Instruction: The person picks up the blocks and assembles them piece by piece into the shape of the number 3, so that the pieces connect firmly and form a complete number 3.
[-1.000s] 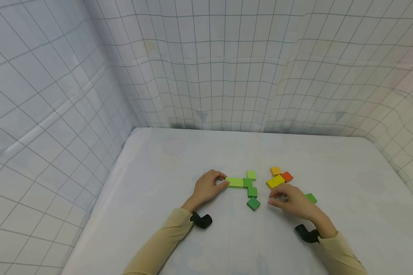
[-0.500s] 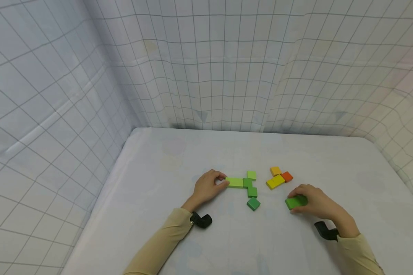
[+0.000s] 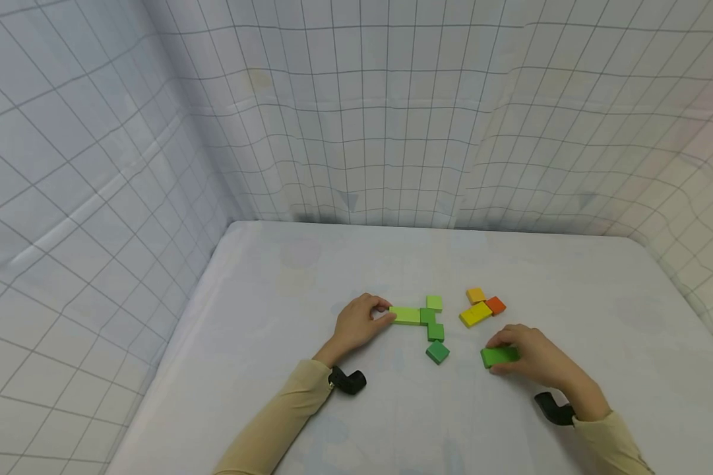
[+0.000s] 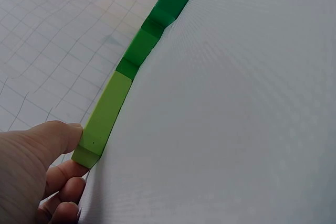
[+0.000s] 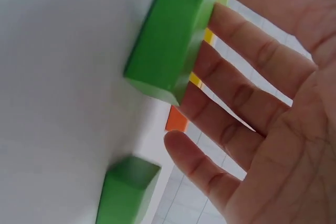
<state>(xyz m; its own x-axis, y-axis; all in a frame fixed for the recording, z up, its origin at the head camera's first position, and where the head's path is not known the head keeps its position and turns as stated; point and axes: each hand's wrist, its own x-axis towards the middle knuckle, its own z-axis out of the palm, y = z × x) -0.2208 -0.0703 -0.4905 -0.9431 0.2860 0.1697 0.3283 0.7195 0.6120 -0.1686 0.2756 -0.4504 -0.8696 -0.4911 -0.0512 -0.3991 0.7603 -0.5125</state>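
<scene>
My left hand [image 3: 359, 323] holds the end of a long light green block [image 3: 405, 315] between thumb and fingers. The block's other end meets a small green block [image 3: 427, 316], with another green block [image 3: 436, 332] below it and a light green square block [image 3: 434, 303] above. Nearer me, a darker green block [image 3: 437, 352] lies turned at an angle. To the right, my right hand [image 3: 531, 356] pinches a long green block [image 3: 498, 357]. The right wrist view also has a second green block [image 5: 126, 192] below the held one; the hand hides it in the head view.
Two yellow pieces or one long yellow block [image 3: 475, 314], an orange-yellow block [image 3: 476, 295] and an orange-red block [image 3: 495, 305] lie together behind my right hand. All stand on a white-covered table [image 3: 285, 277], with gridded cloth [image 3: 362, 132] hanging behind and at the sides.
My right hand moved right, took hold of the long green block, then shifted slightly left and nearer me with it, turning it straighter. My left hand stays in place.
</scene>
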